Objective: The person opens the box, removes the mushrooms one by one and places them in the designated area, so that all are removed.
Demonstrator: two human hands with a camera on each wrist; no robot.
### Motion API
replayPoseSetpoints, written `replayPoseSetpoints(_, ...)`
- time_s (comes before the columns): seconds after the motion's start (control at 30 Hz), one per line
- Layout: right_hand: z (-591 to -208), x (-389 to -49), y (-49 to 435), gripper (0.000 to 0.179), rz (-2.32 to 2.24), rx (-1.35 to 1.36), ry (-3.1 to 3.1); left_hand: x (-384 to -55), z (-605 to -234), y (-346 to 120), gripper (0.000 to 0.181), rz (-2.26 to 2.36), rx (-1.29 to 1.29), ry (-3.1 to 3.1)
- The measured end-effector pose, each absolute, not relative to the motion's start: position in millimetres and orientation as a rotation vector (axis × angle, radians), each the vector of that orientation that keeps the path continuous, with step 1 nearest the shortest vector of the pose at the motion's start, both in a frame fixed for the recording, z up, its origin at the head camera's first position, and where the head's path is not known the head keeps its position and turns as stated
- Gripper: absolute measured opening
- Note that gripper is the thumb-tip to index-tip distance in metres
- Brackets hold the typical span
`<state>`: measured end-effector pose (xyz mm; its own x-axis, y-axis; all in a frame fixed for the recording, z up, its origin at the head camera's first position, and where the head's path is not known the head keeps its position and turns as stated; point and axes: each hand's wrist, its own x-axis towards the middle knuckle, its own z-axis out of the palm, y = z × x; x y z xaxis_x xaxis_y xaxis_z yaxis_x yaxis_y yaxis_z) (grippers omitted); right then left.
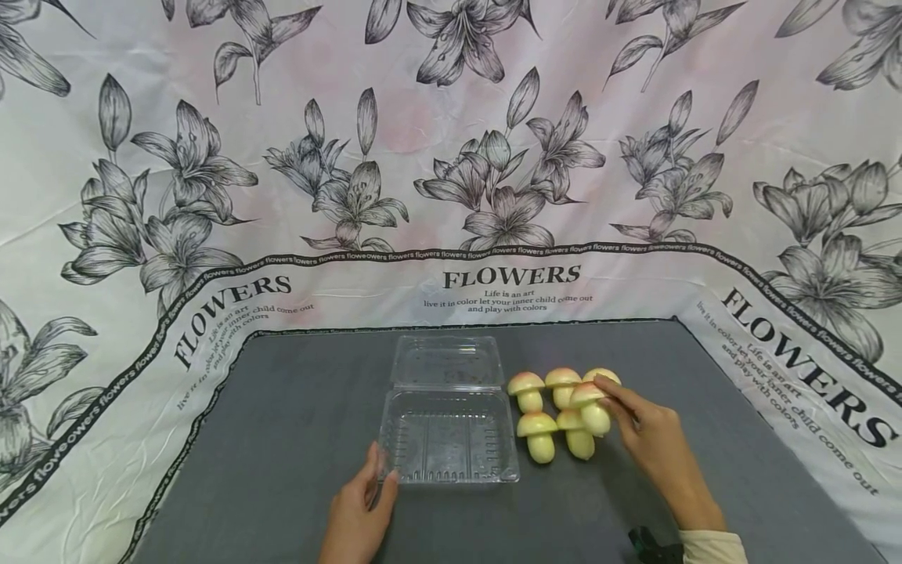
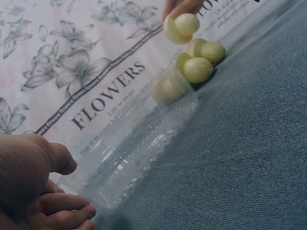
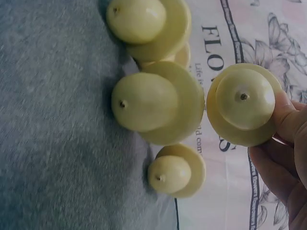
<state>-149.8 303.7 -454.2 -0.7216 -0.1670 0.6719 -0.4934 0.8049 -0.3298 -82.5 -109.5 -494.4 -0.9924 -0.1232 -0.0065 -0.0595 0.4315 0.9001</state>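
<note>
My right hand (image 1: 655, 442) pinches a toy mushroom (image 1: 596, 419) by its reddish-yellow cap, thumb and fingers at the cap's edge. In the right wrist view this mushroom (image 3: 244, 98) is raised off the table, its pale stem end facing the camera. Several like mushrooms (image 1: 540, 446) lie in two rows beneath and left of it. To their left is a clear plastic clamshell box (image 1: 445, 479), its lid (image 1: 447, 364) folded back. My left hand (image 1: 359, 509) holds the box at its front left corner, thumb and fingers on either side of the wall.
The grey tabletop (image 1: 282, 439) spreads around the box and mushrooms. A white cloth (image 1: 366, 290) printed with flowers and lettering hangs behind and along both sides. A dark object (image 1: 655, 544) shows at the right wrist, next to a light sleeve (image 1: 713, 547).
</note>
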Motion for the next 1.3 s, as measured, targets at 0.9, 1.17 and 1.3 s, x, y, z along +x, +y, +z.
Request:
replayPoseSetpoints(0.9,-462.1,-143.9,332.4,0.047,0.538,0.389,-2.359,-83.8,-492.3,-110.2,0.070,-1.636,0.175,-2.613)
replayPoseSetpoints(1.17,-469.0,-144.6,333.1,0.045,0.528,0.398,-2.374,-84.2,-492.8,-110.1,0.069,-1.629,0.167,-2.613)
replayPoseSetpoints(1.3,-471.6,-146.2,332.4,0.043,0.529,0.393,-2.395,-84.5,-492.7,-110.0,0.068,-1.630,0.163,-2.611)
